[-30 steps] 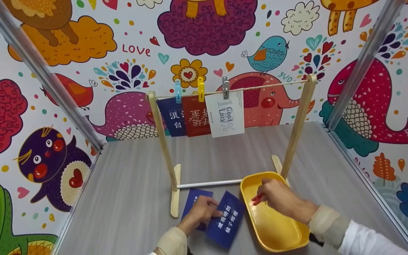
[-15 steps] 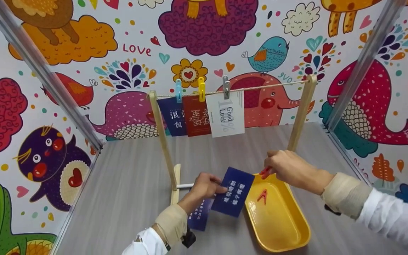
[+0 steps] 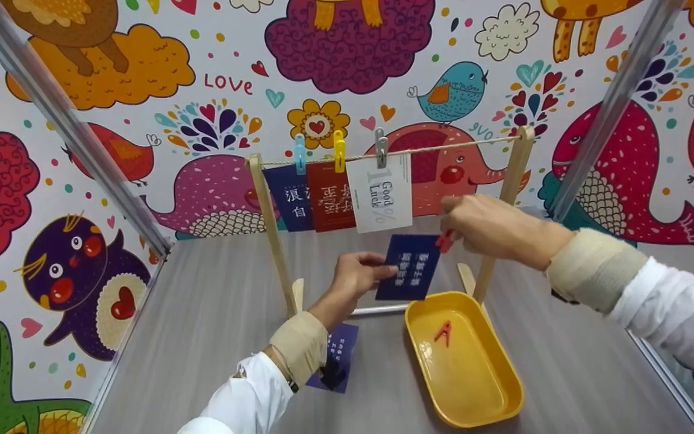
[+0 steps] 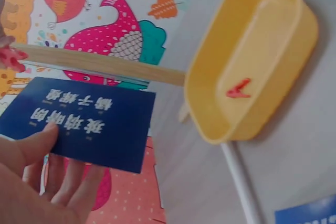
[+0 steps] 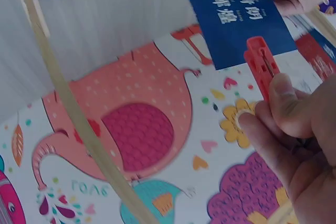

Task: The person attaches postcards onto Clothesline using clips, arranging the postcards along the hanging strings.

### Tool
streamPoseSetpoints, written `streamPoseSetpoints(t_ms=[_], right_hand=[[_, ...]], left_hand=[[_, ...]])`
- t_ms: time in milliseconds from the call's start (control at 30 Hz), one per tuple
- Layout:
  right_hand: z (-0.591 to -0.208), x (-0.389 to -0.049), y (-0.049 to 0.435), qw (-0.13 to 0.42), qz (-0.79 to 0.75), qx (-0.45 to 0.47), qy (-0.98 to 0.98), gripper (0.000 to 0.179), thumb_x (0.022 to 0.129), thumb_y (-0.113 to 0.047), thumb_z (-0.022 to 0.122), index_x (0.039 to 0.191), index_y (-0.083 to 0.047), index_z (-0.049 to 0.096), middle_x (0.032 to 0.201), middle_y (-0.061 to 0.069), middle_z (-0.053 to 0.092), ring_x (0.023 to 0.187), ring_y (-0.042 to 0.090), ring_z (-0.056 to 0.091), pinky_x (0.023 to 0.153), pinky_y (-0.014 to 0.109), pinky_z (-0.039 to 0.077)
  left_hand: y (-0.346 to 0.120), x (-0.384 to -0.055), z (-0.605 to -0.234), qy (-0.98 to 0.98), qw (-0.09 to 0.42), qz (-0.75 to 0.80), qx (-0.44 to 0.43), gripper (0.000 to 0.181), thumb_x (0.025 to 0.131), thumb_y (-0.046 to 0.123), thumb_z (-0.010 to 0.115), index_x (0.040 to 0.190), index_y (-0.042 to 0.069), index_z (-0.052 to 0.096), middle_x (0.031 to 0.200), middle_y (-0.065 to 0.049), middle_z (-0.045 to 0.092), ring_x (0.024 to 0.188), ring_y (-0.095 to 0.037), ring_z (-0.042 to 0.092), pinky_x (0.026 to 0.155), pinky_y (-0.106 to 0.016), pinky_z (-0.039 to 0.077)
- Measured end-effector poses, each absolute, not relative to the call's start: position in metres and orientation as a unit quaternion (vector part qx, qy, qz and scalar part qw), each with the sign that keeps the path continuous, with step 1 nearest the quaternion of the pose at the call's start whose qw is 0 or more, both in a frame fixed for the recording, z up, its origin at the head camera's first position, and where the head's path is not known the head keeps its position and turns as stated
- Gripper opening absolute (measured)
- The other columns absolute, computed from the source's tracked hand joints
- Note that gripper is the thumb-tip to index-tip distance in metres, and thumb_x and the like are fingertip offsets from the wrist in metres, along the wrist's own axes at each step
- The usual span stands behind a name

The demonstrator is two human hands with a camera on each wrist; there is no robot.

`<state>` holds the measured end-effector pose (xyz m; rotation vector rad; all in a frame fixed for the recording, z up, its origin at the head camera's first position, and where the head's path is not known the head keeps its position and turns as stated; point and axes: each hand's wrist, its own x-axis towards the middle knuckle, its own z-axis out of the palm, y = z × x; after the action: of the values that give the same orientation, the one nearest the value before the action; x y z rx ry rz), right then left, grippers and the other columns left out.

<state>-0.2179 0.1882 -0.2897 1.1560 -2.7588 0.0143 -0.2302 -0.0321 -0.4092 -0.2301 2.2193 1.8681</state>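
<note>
My left hand (image 3: 356,278) pinches a dark blue card (image 3: 410,271) with white lettering by its left edge, thumb on the printed face. The card is held up in front of the rack, below its rope (image 3: 455,144). In my right hand (image 3: 491,226) is a red clothespin (image 3: 445,241), pinched between thumb and fingers. The right wrist view shows that clothespin (image 5: 261,64) with its tip overlapping the card's edge. On the rope hang a blue card (image 3: 288,199), a red card (image 3: 330,202) and a white card (image 3: 381,196), each under a clothespin.
A yellow tray (image 3: 512,386) stands on the table at the right front, with one red clothespin (image 3: 443,333) inside. Another blue card (image 3: 342,346) lies on the table, partly behind my left wrist. The wooden rack's posts (image 3: 275,241) rise on both sides. Patterned walls enclose the table.
Both hands have risen toward the rope, the left lifting the blue card off the table. My right hand has brought the red clothespin up out of the tray to the card's corner.
</note>
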Motion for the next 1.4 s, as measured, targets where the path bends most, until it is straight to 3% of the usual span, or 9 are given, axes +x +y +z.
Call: streamPoseSetpoints(t_ms=[433, 833, 1100, 1400], right_hand=[[-0.225, -0.232, 0.182, 0.075, -0.012, 0.357, -0.931, 0.020, 0.083, -0.001, 0.079, 0.103, -0.003, 0.078, 0.106, 0.015, 0.071, 0.096, 0.031, 0.070, 0.081, 0.043, 0.062], [-0.177, -0.239, 0.172, 0.085, -0.021, 0.310, -0.947, 0.014, 0.093, -0.002, 0.068, 0.102, -0.002, 0.078, 0.096, 0.016, 0.066, 0.090, 0.031, 0.062, 0.082, 0.045, 0.061], [-0.161, -0.250, 0.158, 0.086, -0.037, 0.287, -0.953, 0.017, 0.096, 0.001, 0.061, 0.099, 0.000, 0.078, 0.108, 0.021, 0.070, 0.097, 0.037, 0.065, 0.085, 0.047, 0.060], [-0.161, -0.261, 0.148, 0.053, -0.038, 0.259, -0.964, 0.017, 0.096, 0.002, 0.060, 0.100, 0.002, 0.076, 0.106, 0.020, 0.069, 0.095, 0.036, 0.066, 0.086, 0.046, 0.060]], left_hand=[[-0.026, -0.247, -0.357, 0.710, 0.085, 0.696, -0.069, 0.033, 0.080, 0.010, 0.084, 0.111, 0.004, 0.076, 0.111, -0.013, 0.075, 0.085, -0.016, 0.070, 0.086, -0.033, 0.061], [-0.011, -0.258, -0.333, 0.684, 0.067, 0.720, -0.097, 0.033, 0.080, 0.015, 0.085, 0.110, 0.006, 0.075, 0.109, -0.012, 0.077, 0.088, -0.021, 0.074, 0.082, -0.034, 0.062], [-0.007, -0.263, -0.327, 0.678, 0.047, 0.727, -0.100, 0.035, 0.080, 0.016, 0.085, 0.111, 0.005, 0.075, 0.109, -0.013, 0.077, 0.092, -0.023, 0.075, 0.081, -0.034, 0.062], [-0.007, -0.267, -0.324, 0.681, 0.044, 0.723, -0.105, 0.035, 0.080, 0.019, 0.084, 0.112, 0.008, 0.075, 0.111, -0.010, 0.076, 0.094, -0.024, 0.074, 0.086, -0.036, 0.062]])
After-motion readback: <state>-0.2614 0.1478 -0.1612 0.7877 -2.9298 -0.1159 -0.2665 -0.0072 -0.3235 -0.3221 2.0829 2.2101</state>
